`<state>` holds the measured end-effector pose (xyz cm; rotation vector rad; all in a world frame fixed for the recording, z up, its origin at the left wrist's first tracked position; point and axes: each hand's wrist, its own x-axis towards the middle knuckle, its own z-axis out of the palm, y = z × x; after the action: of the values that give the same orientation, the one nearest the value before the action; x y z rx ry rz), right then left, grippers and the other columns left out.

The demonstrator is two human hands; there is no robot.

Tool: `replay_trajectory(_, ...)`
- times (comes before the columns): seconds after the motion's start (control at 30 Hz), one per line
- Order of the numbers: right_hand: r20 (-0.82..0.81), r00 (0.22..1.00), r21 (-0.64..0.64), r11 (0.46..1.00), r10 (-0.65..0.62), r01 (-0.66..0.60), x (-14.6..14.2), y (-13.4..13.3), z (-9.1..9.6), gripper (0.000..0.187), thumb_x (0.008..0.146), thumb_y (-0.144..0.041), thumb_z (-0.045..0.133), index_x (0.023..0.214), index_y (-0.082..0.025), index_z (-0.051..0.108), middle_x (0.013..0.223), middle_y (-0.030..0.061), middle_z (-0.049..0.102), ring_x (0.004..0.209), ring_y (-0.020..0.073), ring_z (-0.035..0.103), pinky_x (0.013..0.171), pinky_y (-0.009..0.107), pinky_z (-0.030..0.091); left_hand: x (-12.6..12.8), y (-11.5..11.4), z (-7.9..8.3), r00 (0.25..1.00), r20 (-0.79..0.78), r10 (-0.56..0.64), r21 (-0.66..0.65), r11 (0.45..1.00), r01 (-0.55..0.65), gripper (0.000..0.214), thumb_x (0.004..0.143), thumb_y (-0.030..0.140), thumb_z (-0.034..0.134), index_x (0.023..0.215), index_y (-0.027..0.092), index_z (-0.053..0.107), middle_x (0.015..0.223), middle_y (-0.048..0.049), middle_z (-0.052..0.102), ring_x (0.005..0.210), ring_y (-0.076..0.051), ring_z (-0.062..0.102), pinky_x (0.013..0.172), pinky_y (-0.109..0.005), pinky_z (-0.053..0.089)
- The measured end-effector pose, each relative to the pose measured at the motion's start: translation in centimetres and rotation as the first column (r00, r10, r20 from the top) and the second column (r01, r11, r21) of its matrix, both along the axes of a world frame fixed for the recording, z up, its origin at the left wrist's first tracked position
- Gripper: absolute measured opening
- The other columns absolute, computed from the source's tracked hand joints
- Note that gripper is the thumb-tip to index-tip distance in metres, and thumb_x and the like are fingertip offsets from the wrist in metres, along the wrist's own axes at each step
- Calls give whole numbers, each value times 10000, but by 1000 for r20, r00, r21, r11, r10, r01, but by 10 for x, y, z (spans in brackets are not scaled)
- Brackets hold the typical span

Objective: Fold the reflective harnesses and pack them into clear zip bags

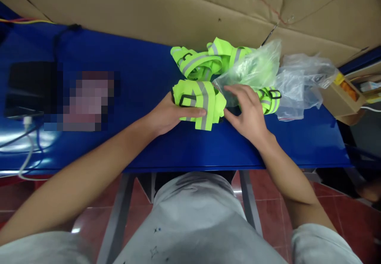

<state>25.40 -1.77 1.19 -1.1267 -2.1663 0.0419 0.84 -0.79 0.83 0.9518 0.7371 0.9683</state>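
My left hand (175,115) grips a folded bundle of neon-yellow reflective strap (205,101) with grey stripes and a black buckle, its thumb lying across the front. Just right of the bundle is my right hand (245,113), fingers apart and curved, its thumb tip close to the bundle's edge. Whether that thumb touches the bundle I cannot tell. Behind my right hand lies a clear plastic bag (253,69). A second rolled reflective strap (269,100) with a black buckle shows beyond my right knuckles. Loose reflective straps (202,61) are heaped behind the held bundle.
More clear plastic bags (300,85) lie to the right, beside a small cardboard box (347,97). A large cardboard sheet (166,10) lines the back of the blue table (143,77). On the left are a black device (29,85), a white cable (28,153) and a blurred-out patch.
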Motion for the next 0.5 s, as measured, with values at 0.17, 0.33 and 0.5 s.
replay_trajectory(0.17, -95, 995, 148, 988, -24, 38, 1, 4, -7, 329, 1049, -337, 588, 1349, -296, 714, 1093, 82, 690, 994, 224, 694, 880, 388, 595, 1, -4, 0, 977, -190, -95, 44, 994, 105, 782, 542, 286, 1052, 1263, 176, 770, 1285, -143, 766, 1237, -364, 719, 1124, -503, 587)
replay_trajectory(0.33, -56, 993, 101, 990, 103, -97, -4, -1, -6, 415, 1094, -294, 475, 1478, -328, 629, 1138, 78, 661, 1044, 193, 670, 904, 362, 600, 6, -7, -1, 963, -211, -166, 127, 972, 195, 776, 546, 284, 1045, 1274, 239, 779, 1413, -84, 713, 1416, -351, 606, 1256, -496, 475)
replay_trajectory(0.5, -50, 993, 55, 993, 108, -106, -4, -4, -3, 425, 1104, -304, 435, 1484, -336, 622, 1177, 74, 680, 1099, 210, 672, 970, 413, 587, 5, -3, -7, 975, -217, -51, 62, 996, 66, 655, 538, 309, 1038, 1141, 199, 807, 1172, -80, 803, 1126, -325, 752, 1085, -506, 598)
